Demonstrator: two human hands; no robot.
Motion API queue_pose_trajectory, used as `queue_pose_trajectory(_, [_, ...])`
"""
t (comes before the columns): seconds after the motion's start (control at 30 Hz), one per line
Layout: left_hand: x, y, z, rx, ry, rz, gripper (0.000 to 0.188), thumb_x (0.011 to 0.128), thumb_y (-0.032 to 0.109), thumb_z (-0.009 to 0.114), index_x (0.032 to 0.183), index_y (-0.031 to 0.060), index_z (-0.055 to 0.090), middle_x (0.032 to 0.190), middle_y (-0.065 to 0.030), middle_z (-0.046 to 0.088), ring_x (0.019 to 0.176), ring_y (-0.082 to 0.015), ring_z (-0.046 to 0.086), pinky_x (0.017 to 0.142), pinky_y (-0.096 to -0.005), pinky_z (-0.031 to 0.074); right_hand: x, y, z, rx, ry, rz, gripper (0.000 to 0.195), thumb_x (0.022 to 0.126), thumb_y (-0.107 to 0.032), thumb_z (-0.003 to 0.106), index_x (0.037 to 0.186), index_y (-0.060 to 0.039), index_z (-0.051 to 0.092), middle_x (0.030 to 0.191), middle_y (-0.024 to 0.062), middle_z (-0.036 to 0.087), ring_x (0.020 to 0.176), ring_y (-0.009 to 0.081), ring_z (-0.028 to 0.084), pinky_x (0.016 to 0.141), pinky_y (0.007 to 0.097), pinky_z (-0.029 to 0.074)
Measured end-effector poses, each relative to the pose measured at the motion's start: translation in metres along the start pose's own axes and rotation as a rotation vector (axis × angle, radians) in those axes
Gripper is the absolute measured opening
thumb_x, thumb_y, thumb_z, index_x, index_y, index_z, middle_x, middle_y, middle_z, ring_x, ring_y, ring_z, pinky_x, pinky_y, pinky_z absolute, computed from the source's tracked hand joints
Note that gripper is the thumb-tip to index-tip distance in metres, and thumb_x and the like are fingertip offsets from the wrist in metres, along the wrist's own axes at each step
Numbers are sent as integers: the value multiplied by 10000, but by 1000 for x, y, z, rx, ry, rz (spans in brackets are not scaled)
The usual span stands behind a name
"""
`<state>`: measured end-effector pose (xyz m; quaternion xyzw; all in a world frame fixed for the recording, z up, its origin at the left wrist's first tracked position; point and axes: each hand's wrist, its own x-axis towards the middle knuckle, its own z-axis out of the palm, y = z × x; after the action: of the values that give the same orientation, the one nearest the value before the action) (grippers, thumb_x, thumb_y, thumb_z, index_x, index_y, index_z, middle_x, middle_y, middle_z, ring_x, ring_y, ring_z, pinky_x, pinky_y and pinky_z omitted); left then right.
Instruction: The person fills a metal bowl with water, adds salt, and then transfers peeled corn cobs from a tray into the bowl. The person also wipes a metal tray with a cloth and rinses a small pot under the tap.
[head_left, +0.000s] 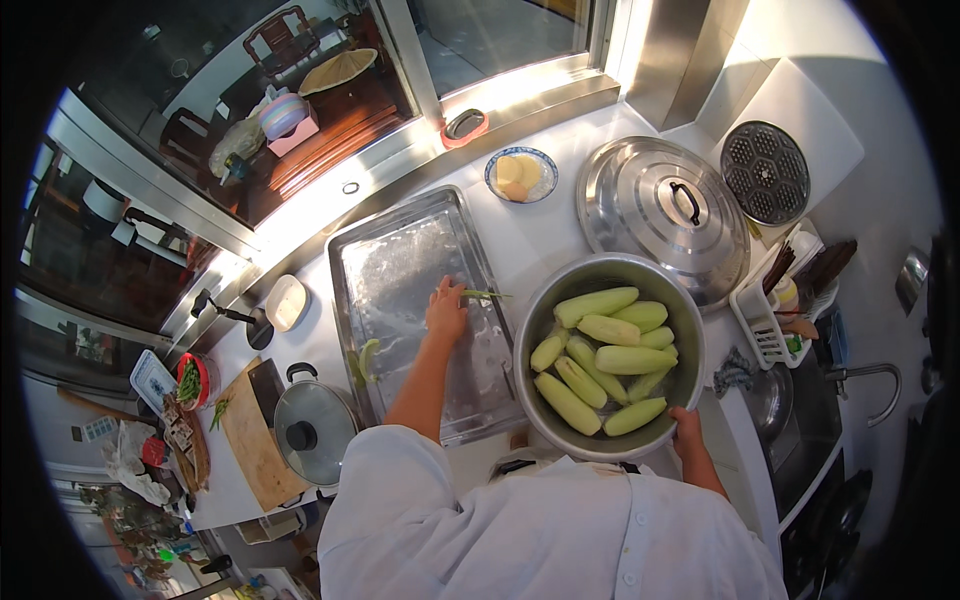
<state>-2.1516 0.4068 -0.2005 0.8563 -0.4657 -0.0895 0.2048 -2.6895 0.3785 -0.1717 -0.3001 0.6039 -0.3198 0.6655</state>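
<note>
My left hand (448, 309) is over a large rectangular metal tray (405, 259), with a thin green strip (486, 294), probably corn husk, sticking out from its fingers. A curled pale green husk piece (367, 360) lies near the tray's left side. To the right stands a big aluminium pot (529, 315), which holds several ears of corn (596, 306) in pale green husks. On the pot's lower right rim, my right hand (685, 429) keeps a grip, thumb on top. The pot's right base and the fingers beneath the rim are hidden.
A big metal lid (637, 195) lies behind the pot, near a perforated steamer plate (765, 172). A blue-rimmed plate (491, 180) holds pale pieces of food. Left of the tray are a glass-lidded pan (319, 412) and a wooden cutting board (251, 442) with a cleaver (266, 390). A sink faucet (874, 369) is at right.
</note>
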Motion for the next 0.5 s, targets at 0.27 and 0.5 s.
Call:
queue_pose_trajectory(0.27, [-34,-45,-74,136,30,-450,159,859,286,652,896,131,659,984,-117,691,930,-350,664,779,-463,523,0,10,-9,-17,68,9,493,730,-79,572,1212,4,510,1015,115,618,886,257,634,786,362,534])
queue_pose_trajectory(0.5, [-87,-146,-72,352,-68,-554,273,857,225,655,1031,20,614,978,-197,670,906,-379,659,796,-468,527,5,9,-11,-33,2,53,493,747,-116,581,1225,-23,508,1022,102,619,894,247,632,787,376,526])
